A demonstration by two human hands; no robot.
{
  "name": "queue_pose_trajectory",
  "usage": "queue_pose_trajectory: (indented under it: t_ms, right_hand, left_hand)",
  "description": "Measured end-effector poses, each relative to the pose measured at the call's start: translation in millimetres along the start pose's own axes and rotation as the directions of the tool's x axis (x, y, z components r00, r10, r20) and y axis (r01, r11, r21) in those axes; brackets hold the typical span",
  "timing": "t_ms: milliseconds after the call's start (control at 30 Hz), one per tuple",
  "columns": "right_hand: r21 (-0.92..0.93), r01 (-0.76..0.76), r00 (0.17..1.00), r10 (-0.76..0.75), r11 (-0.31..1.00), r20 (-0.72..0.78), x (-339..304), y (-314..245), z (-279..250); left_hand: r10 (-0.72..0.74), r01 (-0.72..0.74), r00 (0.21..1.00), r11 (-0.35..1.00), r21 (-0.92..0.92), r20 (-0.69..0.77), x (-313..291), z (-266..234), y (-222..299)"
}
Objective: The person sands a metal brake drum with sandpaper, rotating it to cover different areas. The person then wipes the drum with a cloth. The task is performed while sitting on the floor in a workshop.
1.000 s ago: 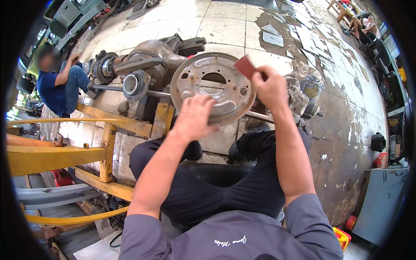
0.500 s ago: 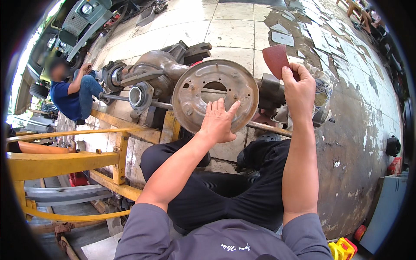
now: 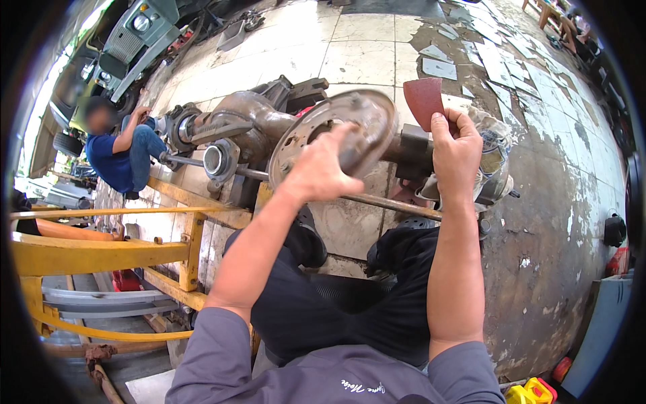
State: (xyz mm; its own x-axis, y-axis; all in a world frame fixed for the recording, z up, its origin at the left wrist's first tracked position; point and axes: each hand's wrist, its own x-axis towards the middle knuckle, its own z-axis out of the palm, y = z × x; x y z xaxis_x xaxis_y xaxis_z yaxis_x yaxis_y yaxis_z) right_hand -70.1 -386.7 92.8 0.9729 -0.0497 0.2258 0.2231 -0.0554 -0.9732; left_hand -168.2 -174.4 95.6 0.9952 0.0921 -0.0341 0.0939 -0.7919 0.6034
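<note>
- Head view: person seated low, dark trousers, grey sleeves, both forearms coming up from the lower edge
- Left hand (image 3: 321, 172) closed over the near rim of the backing plate (image 3: 350, 124); fingers curl over the edge, palm on the plate face; hand slightly blurred
- Backing plate: round, bare rusty metal, large centre hole and small holes round it; tilted, so it reads as an ellipse; it sits at the end of the axle (image 3: 249, 118)
- Right hand (image 3: 456, 149) raised just right of the plate, not touching it; thumb and fingers pinch the lower edge of the sandpaper (image 3: 424, 99)
- Sandpaper: reddish-brown sheet, standing upright above the fingers, apart from the plate
- Axle: heavy brown casting with a bulged centre, lying across a yellow stand (image 3: 94, 252); a thin rod (image 3: 387, 202) runs below it toward the right
- Bag (image 3: 494, 151): crumpled, light-coloured, just behind the right hand
- Floor (image 3: 552, 222): pale tiles, many worn to dark patches on the right
- Far left: a second person (image 3: 118, 151) in a blue top, crouched near the axle's other end; a grey-green vehicle (image 3: 138, 34) behind
- Lower right edge: a small red and yellow item (image 3: 535, 390), kind unclear
</note>
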Motion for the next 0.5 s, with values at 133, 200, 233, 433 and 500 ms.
queue_pose_trajectory:
  t_ms: [133,200,233,433,500]
  right_hand:
    - [0.06,0.012,0.999,-0.009,0.998,-0.046,1.6,1.0,-4.5]
    - [0.081,-0.005,0.999,0.009,0.997,-0.048,1.8,-0.2,-0.7]
    - [0.077,-0.013,0.999,0.016,0.997,-0.049,1.3,-1.4,0.3]
    - [0.119,0.001,0.999,0.004,0.993,-0.039,3.0,-1.4,3.1]
    - [0.101,-0.008,0.999,0.012,0.995,-0.034,-5.1,0.0,3.2]
  left_hand:
    - [-0.134,0.09,0.988,0.899,-0.429,-0.073,20.8,-57.7,15.1]
    - [-0.188,0.024,0.972,0.672,-0.74,-0.139,26.3,-76.9,-4.9]
    - [-0.182,-0.016,0.975,0.507,-0.862,-0.126,27.3,-86.9,-15.7]
    - [-0.159,-0.285,0.932,0.231,-0.93,-0.325,-3.8,-85.1,-51.5]
    - [-0.201,-0.299,0.926,0.123,-0.946,-0.319,-25.8,-75.8,-59.3]
